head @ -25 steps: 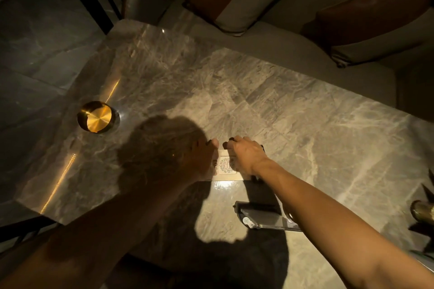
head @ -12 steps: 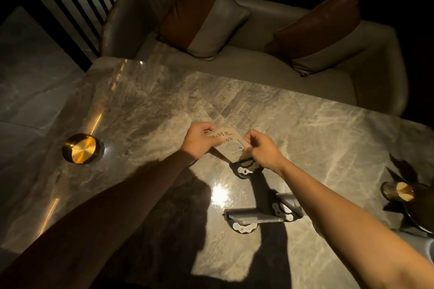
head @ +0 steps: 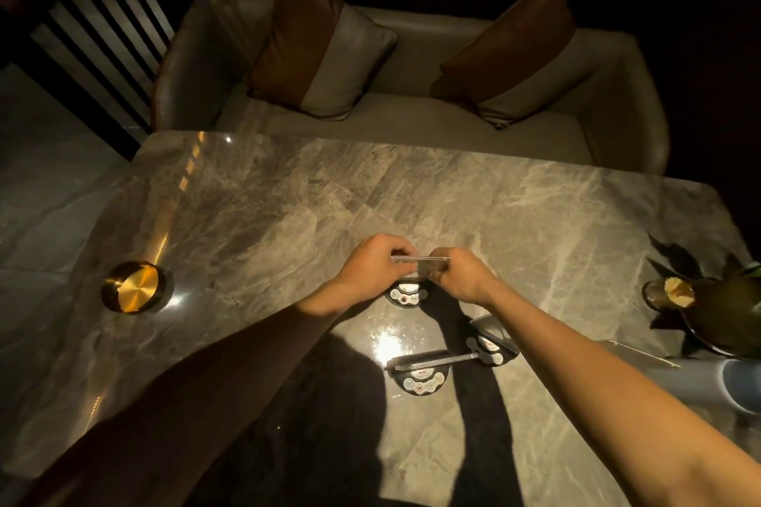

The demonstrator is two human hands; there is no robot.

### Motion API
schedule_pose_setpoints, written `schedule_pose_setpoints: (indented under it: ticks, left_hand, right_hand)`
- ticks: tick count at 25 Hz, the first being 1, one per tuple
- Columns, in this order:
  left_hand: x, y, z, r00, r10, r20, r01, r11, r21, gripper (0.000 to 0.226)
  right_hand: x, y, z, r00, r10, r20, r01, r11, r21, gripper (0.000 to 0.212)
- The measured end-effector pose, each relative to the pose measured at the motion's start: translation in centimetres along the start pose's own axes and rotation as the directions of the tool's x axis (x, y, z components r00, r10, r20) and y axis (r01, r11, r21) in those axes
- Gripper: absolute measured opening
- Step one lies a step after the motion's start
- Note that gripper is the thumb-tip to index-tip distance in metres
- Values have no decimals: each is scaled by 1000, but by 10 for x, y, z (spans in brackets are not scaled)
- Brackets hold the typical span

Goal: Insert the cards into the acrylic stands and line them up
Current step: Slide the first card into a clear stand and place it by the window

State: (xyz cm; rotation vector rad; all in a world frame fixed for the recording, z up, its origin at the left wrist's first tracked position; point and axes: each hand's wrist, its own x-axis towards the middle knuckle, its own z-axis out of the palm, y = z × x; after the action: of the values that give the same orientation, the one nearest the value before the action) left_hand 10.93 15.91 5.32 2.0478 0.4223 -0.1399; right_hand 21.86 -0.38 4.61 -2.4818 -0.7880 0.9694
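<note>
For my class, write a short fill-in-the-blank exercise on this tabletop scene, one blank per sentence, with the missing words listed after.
1. The left hand and right hand pinch the upright stand from ____ sides.
2. The round brass dish sits at the table's ____ edge.
3. Behind the table, the sofa carries ____ cushions.
4. Counting the held one, ____ stands show on the table.

Missing words: both; left; two; three
</note>
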Motion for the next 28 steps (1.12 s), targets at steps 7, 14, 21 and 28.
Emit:
schedule_pose_setpoints:
  ticks: [7, 14, 21, 28]
  left_hand:
    - [-2, 41, -3, 995, 80, 54, -85, 991, 105, 16]
    - [2, 108, 27, 945, 258, 202, -304, 921, 242, 47]
    - [-11, 152, 92, 864, 276, 420, -425, 849, 315, 67]
    - [-5, 154, 136, 847, 158, 508, -426, 772, 471, 45]
  right_hand:
    - [-29, 7, -27, 997, 24, -74, -26, 999, -20, 27]
    - [-95, 31, -79, 948, 71, -310, -71, 997, 13, 47]
    - [-177, 112, -90, 861, 236, -451, -260, 966, 9, 80]
    - [-214, 163, -78, 903, 266, -338, -317, 943, -104, 68]
